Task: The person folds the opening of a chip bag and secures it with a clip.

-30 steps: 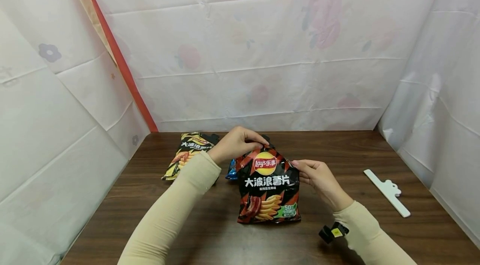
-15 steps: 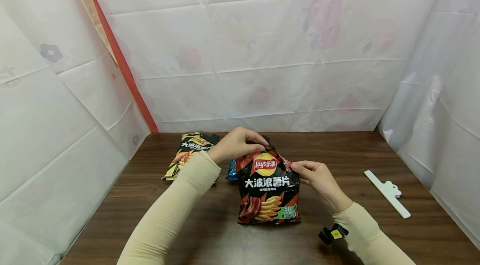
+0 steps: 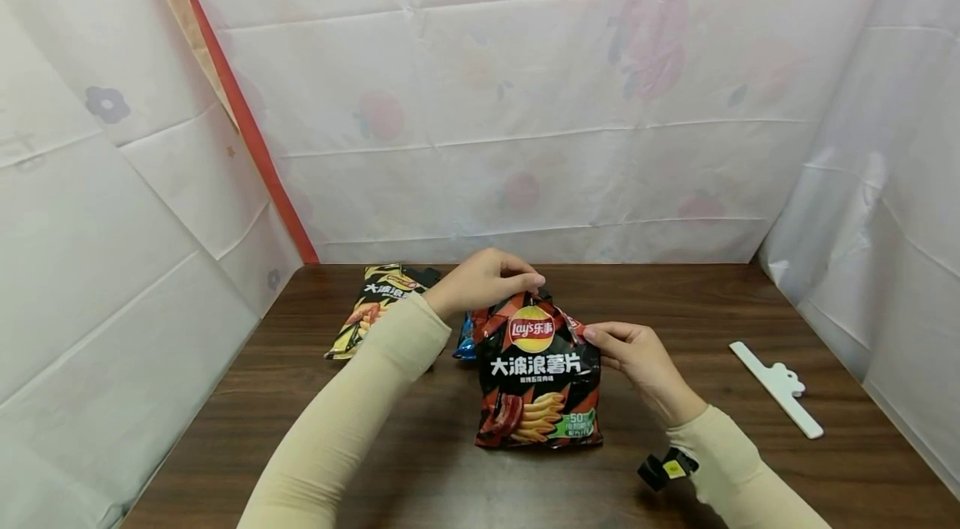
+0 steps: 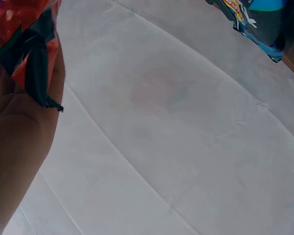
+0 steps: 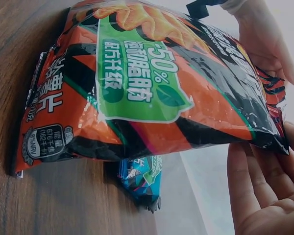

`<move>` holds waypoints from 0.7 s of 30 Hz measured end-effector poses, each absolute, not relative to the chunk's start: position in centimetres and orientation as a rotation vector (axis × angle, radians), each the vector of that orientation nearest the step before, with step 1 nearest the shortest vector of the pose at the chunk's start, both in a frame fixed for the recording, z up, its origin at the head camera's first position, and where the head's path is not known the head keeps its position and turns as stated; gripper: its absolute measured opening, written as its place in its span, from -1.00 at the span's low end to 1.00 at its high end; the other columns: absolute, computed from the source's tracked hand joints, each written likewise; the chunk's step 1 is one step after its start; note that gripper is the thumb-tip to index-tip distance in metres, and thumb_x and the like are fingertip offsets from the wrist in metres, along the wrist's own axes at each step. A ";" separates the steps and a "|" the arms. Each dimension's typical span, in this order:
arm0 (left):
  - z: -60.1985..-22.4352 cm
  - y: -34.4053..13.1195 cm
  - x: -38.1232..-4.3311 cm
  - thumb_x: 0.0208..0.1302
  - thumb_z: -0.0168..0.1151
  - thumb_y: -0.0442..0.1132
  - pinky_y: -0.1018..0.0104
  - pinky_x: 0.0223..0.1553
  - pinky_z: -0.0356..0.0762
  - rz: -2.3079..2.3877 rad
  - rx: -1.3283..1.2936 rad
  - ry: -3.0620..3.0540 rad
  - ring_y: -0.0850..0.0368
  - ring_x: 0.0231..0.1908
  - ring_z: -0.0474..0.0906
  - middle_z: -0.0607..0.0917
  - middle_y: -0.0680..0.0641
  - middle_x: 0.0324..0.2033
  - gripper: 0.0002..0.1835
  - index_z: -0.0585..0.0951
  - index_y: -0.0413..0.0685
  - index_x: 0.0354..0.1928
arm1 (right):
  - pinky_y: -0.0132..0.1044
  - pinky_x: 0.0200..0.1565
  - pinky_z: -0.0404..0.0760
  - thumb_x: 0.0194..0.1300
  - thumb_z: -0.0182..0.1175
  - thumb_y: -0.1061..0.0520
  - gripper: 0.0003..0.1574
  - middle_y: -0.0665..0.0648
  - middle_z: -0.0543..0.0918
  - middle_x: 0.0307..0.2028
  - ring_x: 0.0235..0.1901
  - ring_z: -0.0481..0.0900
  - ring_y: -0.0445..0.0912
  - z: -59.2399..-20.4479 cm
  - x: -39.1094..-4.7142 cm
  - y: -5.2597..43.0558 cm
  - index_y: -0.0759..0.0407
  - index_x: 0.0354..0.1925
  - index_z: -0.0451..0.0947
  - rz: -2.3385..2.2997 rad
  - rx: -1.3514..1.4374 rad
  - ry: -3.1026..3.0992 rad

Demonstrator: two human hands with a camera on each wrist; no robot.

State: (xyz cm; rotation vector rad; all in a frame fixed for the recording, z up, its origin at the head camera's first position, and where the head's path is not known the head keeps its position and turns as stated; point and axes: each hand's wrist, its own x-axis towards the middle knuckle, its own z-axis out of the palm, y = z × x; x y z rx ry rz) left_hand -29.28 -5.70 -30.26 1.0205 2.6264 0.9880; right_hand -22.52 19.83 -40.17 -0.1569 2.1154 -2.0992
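A black and red Lay's potato chip bag point(image 3: 536, 366) stands upright on the wooden table, its printed front toward me. My left hand point(image 3: 483, 283) reaches over its top edge and pinches it there, fingers partly hidden behind. At the bag's upper right corner, my right hand point(image 3: 643, 362) pinches the edge between thumb and fingers. The right wrist view shows the same chip bag point(image 5: 137, 83) close up, with the right hand point(image 5: 264, 186) at its top corner. In the left wrist view, a crumpled part of the bag point(image 4: 27, 54) lies against the left hand point(image 4: 24, 122).
A yellow and black chip bag point(image 3: 369, 308) lies at the back left, partly behind the left forearm. A blue chip bag point(image 3: 466, 343) shows behind the red one. On the right lies a white bar-shaped clip point(image 3: 776, 387). White patterned sheets point(image 3: 525, 96) enclose the table.
The left hand has shifted slightly up and right at the bag's top. A red flap at the bag's upper right edge has turned into view by the right thumb.
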 end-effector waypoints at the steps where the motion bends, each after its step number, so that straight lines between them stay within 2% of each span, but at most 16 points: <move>1: -30.2 -5.6 -29.3 0.45 0.07 0.08 0.24 -0.14 0.54 0.978 1.017 2.634 0.17 -0.14 0.66 0.76 0.10 -0.13 -0.67 0.72 0.14 0.00 | -0.24 -0.07 0.68 0.36 0.25 0.01 -0.57 -0.09 0.74 -0.24 -0.19 0.70 -0.23 -40.2 -22.5 19.8 0.34 -0.01 0.66 -2.099 -0.158 2.117; 3: -30.1 -5.2 -29.3 0.45 0.07 0.09 0.25 -0.17 0.54 0.954 1.011 2.650 0.21 -0.20 0.64 0.76 0.08 -0.14 -0.67 0.73 0.14 -0.04 | -0.24 -0.07 0.68 0.37 0.24 0.01 -0.57 -0.09 0.74 -0.23 -0.19 0.70 -0.23 -40.1 -22.5 19.9 0.34 -0.01 0.66 -2.097 -0.159 2.124; 5: -30.0 -5.0 -29.3 0.44 0.08 0.10 0.27 -0.26 0.50 0.935 0.994 2.658 0.23 -0.38 0.58 0.76 0.05 -0.20 -0.67 0.75 0.15 -0.08 | -0.25 -0.07 0.68 0.37 0.24 0.01 -0.56 -0.09 0.74 -0.23 -0.19 0.70 -0.23 -40.1 -22.5 19.9 0.35 -0.01 0.66 -2.095 -0.160 2.130; 8: -29.9 -4.6 -29.3 0.42 0.10 0.12 0.30 -0.37 0.45 0.926 0.962 2.653 0.23 -0.67 0.31 0.74 0.04 -0.35 -0.66 0.77 0.15 -0.15 | -0.25 -0.07 0.68 0.37 0.24 0.01 -0.56 -0.08 0.74 -0.22 -0.18 0.70 -0.23 -40.1 -22.4 20.0 0.35 -0.01 0.66 -2.093 -0.157 2.137; 11: -29.8 -4.5 -29.3 0.40 0.14 0.11 0.31 -0.47 0.38 0.922 0.935 2.634 0.21 -0.79 0.06 0.71 0.02 -0.45 -0.66 0.79 0.10 -0.18 | -0.26 -0.07 0.67 0.37 0.24 0.00 -0.56 -0.08 0.74 -0.21 -0.17 0.70 -0.24 -40.0 -22.4 20.0 0.34 -0.01 0.66 -2.090 -0.159 2.140; 15: -29.7 -4.6 -29.2 0.38 0.18 0.08 0.32 -0.53 0.33 0.912 0.941 2.615 0.24 -0.81 0.04 0.66 0.04 -0.52 -0.68 0.80 0.07 -0.22 | -0.26 -0.07 0.68 0.37 0.24 0.02 -0.58 -0.10 0.74 -0.22 -0.18 0.70 -0.24 -40.1 -22.4 20.1 0.34 -0.01 0.66 -2.102 -0.180 2.125; 18: -29.6 -4.7 -29.2 0.37 0.20 0.06 0.34 -0.51 0.37 0.907 0.956 2.599 0.24 -0.81 0.08 0.53 0.06 -0.70 -0.71 0.80 0.10 -0.31 | -0.26 -0.08 0.68 0.38 0.23 0.04 -0.62 -0.10 0.74 -0.23 -0.19 0.70 -0.24 -40.1 -22.4 20.1 0.32 -0.03 0.68 -2.117 -0.204 2.106; 21: -29.7 -4.9 -29.2 0.36 0.22 0.05 0.35 -0.49 0.40 0.903 0.950 2.578 0.25 -0.82 0.11 0.40 0.09 -0.80 -0.73 0.80 0.12 -0.33 | -0.26 -0.08 0.68 0.37 0.23 0.04 -0.63 -0.10 0.74 -0.23 -0.18 0.71 -0.24 -40.2 -22.4 20.1 0.31 -0.03 0.68 -2.112 -0.215 2.111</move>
